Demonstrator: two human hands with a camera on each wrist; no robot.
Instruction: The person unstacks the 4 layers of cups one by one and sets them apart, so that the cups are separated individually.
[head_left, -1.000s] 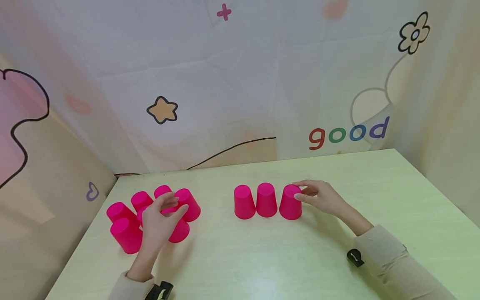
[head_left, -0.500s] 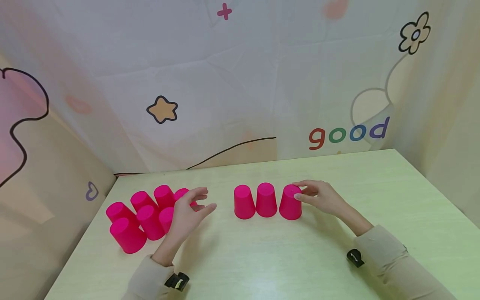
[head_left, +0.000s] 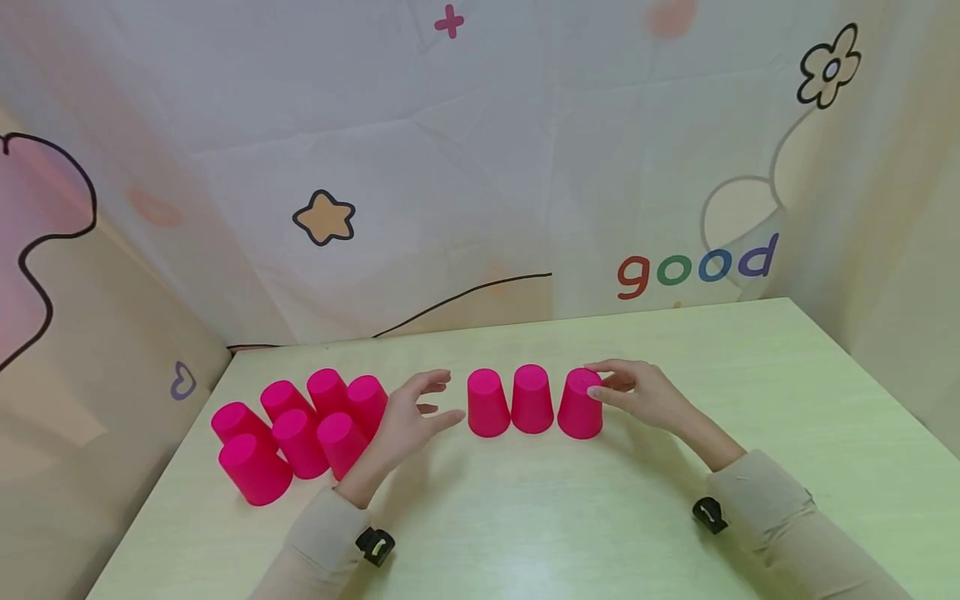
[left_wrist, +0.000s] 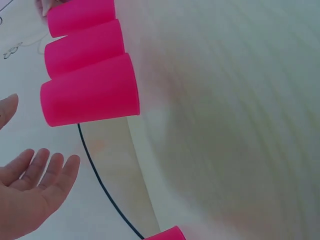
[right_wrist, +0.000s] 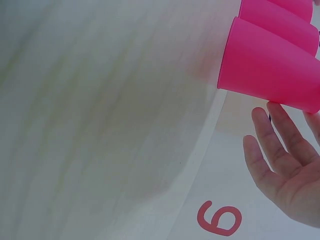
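Three pink cups stand upside down in a row at mid-table: a left cup [head_left: 488, 406], a middle cup [head_left: 532, 402] and a right cup [head_left: 580, 407]. My right hand [head_left: 639, 395] pinches the right cup near its top, thumb in front and index finger behind; the right wrist view has its fingertips at that cup's side [right_wrist: 270, 67]. Just left of the row, my left hand [head_left: 408, 423] holds nothing, its thumb and fingers spread apart. The left wrist view shows this hand [left_wrist: 30, 195] near the left cup [left_wrist: 92, 92], with a gap between them.
Several more upturned pink cups [head_left: 257, 472] are grouped on the left of the pale table [head_left: 540, 517]; the left forearm partly covers the nearest-right one [head_left: 343, 442]. A printed cloth [head_left: 450, 167] hangs behind the table's back edge. Each sleeve has a black clip [head_left: 708, 515] on it.
My left hand has moved right, from over the left group of cups to beside the row, uncovering cups behind it. The right hand and the row have stayed in place.
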